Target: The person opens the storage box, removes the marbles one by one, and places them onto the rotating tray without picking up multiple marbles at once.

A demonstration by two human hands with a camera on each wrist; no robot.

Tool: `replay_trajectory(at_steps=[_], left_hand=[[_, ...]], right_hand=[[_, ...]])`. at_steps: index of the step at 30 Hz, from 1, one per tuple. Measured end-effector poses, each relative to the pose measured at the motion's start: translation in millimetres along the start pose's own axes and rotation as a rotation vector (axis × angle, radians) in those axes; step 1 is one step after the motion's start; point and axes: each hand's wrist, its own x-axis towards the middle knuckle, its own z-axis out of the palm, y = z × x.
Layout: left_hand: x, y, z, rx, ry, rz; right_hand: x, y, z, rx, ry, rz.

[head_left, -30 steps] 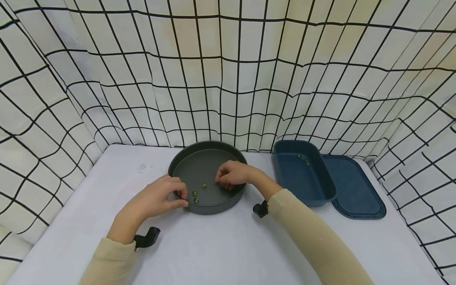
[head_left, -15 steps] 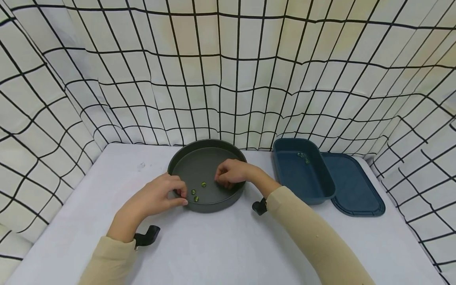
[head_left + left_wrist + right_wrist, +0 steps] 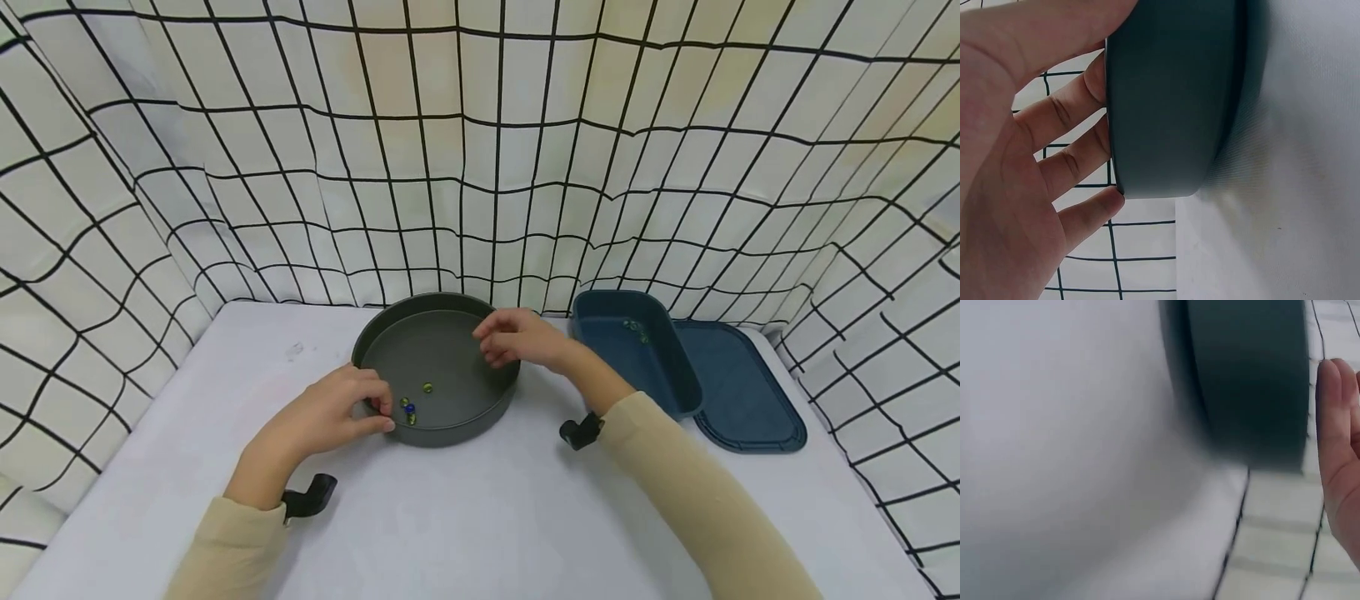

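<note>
My left hand [image 3: 337, 408] grips the near-left rim of a round dark grey pan [image 3: 442, 333]. In the left wrist view its fingers [image 3: 1079, 159] lie along the rim of the pan [image 3: 1169, 106]. Small marbles lie on the pan's floor: one green marble [image 3: 427, 387] by itself, and a blue marble [image 3: 410, 408] among green ones near the left fingertips. Over the pan's right rim hovers my right hand [image 3: 525, 340], fingers loosely bent, nothing visible in them. The right wrist view has this hand [image 3: 1341, 437] at its right edge, apart from the pan's wall.
A blue rectangular container [image 3: 637, 375] with several small greenish marbles [image 3: 636, 329] stands to the right of the pan. Its flat blue lid [image 3: 750, 392] lies beside it, partly under it. White walls with black netting [image 3: 480, 167] enclose the white table [image 3: 465, 517].
The right hand has lifted from the pan's floor and moved right to above the rim. A blue marble now shows among the green ones near the left hand, which has stayed put.
</note>
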Motion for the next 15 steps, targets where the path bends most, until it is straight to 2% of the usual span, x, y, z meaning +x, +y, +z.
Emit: replay_trajectory(at_steps=[2,4,10,12,15], left_hand=[[0.8,0.3,1.2,-0.002,0.002,0.004],[0.7,0.6,1.6,0.0,0.002,0.005],[-0.8,1.9,0.2,0.007,0.007,0.0],[0.1,2.7,-0.2,0.008,0.008,0.004],[1.7,3.3,-0.1,0.014,0.008,0.012]], right_hand=[[-12,-1,-21.8,-0.031,0.042,0.026],[-25,-2,-45.9,-0.139,0.071,0.052],[-60,8,-117.4,-0.684,0.144,0.135],[-69,14,-133.4,-0.811,0.138,0.196],[-76,19,-145.2,-0.906,0.073,0.322]])
